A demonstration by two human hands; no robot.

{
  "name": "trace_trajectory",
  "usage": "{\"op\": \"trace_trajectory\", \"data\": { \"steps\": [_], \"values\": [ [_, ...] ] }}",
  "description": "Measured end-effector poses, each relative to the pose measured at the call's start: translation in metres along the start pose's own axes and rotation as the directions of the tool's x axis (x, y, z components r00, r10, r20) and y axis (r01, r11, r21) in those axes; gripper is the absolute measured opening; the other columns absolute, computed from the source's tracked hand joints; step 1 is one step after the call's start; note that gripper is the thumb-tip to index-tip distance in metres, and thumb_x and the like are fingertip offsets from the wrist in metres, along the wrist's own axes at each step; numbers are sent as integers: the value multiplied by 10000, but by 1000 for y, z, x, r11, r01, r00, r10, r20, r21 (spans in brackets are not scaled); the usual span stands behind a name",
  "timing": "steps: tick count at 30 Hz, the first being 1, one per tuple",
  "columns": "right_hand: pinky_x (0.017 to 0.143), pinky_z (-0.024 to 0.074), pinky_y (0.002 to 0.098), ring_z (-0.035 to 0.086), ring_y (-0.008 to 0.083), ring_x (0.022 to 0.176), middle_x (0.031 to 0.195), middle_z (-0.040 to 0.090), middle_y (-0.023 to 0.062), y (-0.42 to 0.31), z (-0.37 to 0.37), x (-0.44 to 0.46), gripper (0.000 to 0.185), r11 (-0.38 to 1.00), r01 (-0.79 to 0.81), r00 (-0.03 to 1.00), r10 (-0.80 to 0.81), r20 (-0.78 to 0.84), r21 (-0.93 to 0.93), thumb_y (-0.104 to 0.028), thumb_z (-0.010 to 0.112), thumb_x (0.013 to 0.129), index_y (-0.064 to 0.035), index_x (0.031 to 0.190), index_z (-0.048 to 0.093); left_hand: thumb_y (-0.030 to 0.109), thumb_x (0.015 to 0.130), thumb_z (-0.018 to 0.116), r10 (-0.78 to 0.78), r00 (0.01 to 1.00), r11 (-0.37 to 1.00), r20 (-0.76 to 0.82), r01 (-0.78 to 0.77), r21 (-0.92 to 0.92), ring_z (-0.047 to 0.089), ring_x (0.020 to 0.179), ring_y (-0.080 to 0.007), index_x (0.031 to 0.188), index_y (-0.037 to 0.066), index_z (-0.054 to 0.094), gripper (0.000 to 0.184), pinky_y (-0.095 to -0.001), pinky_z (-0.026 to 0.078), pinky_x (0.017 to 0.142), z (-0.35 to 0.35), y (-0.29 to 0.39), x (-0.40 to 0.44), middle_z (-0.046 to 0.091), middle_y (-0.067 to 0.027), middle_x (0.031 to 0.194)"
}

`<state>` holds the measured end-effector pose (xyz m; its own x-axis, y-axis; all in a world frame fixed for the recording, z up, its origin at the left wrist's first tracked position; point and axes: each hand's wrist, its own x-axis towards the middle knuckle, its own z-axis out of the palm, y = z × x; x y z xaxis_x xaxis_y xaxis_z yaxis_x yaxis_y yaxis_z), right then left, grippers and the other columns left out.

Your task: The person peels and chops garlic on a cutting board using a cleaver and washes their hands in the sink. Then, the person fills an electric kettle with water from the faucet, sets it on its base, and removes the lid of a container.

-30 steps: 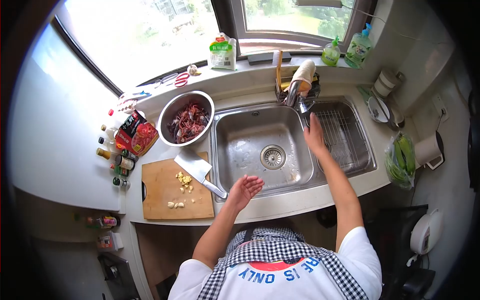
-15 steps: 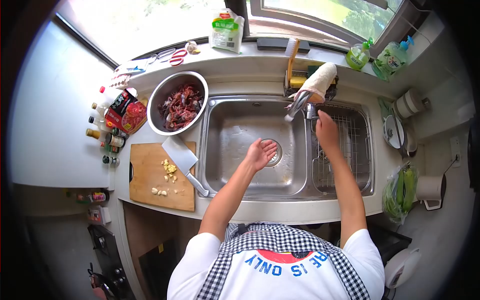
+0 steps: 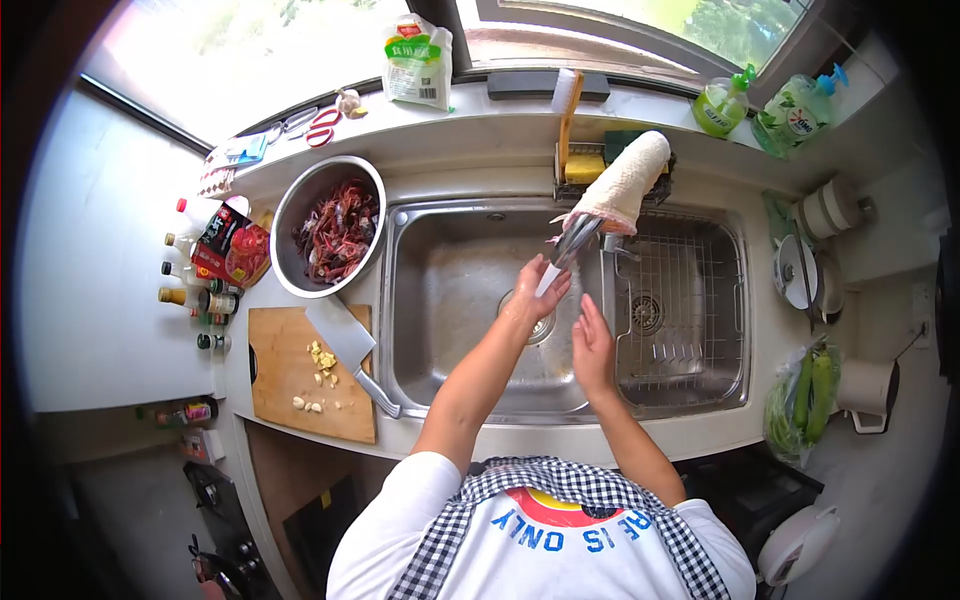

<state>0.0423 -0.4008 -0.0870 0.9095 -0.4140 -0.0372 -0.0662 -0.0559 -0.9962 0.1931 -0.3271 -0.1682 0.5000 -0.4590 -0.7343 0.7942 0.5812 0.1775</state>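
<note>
The right hand has a wide grip, fingers straight, over the sink near its divider. Farther, the left hand, grip loosely spread, touches water under the faucet at the sink's far edge.

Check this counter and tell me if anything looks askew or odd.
The cleaver lies askew: its handle juts past the cutting board edge toward the sink. A pale wrap also covers part of the faucet, an unusual addition.

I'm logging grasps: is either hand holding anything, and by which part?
Nothing is held: the left hand is open at the faucet, and the right hand is open nearby.
</note>
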Motion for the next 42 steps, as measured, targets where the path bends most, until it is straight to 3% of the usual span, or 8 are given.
{"op": "trace_trajectory", "data": {
  "steps": [7,11,14,16,20,25,32,42],
  "values": [
    [1027,424,398,514,330,1196,1251,524,243,23,41,73,398,452,-671,740,462,490,588,-219,445,973,97,1209,492,255,941,444,48,998,994,37,-52,96,553,1115,-292,1151,16,546,335,-426,455,958,-70,5,-50,597,-145,1131],
    [876,537,404,664,303,937,941,676,199,33,48,140,426,519,-855,227,391,892,-10,-335,496,954,58,949,658,251,939,448,-17,997,991,-79,27,129,555,1112,-280,1171,9,543,348,-415,455,959,-113,17,-80,590,-146,1150],
    [841,547,395,671,284,914,979,675,198,9,56,148,408,637,-459,-231,588,776,-619,-323,531,942,62,1007,646,247,939,444,46,995,981,-91,-28,190,555,1116,-287,1184,-2,531,360,-410,454,960,-140,26,-88,582,-157,1180],
    [836,548,396,670,296,910,1008,665,210,36,66,135,375,414,-178,-561,703,438,-893,-271,531,938,76,1049,620,240,936,447,55,991,988,-124,-36,153,560,1103,-287,1198,-12,510,368,-417,449,968,-151,31,-90,577,-159,1185],
    [844,549,415,659,302,934,1013,653,225,54,67,142,376,504,-2,-407,789,461,-864,-243,538,934,104,1071,586,233,937,443,58,987,988,-151,-36,147,559,1092,-286,1191,-13,502,359,-423,446,974,-153,34,-85,564,-160,1191],
    [930,501,357,603,250,1082,1182,608,184,33,79,160,459,627,-464,-136,647,750,-625,-338,506,964,77,1145,577,245,941,431,55,976,983,-212,-16,185,557,1063,-276,1188,2,504,354,-408,470,929,-144,29,-69,555,-142,1178],
    [1037,402,350,508,244,1216,1301,531,168,27,83,136,479,471,-730,-226,518,825,-496,-355,445,988,29,1270,501,318,935,416,75,959,978,-275,-17,207,492,1109,-287,1235,-4,481,445,-414,401,982,-179,14,-48,486,-159,1263],
    [1068,362,380,444,273,1281,1358,473,198,19,97,153,531,437,-431,-557,559,614,-789,-381,447,982,47,1295,464,374,949,397,-5,902,954,-431,133,268,289,1360,-376,1363,-67,351,607,-455,241,1113,-210,2,-42,377,-246,1413]
  ]
}}
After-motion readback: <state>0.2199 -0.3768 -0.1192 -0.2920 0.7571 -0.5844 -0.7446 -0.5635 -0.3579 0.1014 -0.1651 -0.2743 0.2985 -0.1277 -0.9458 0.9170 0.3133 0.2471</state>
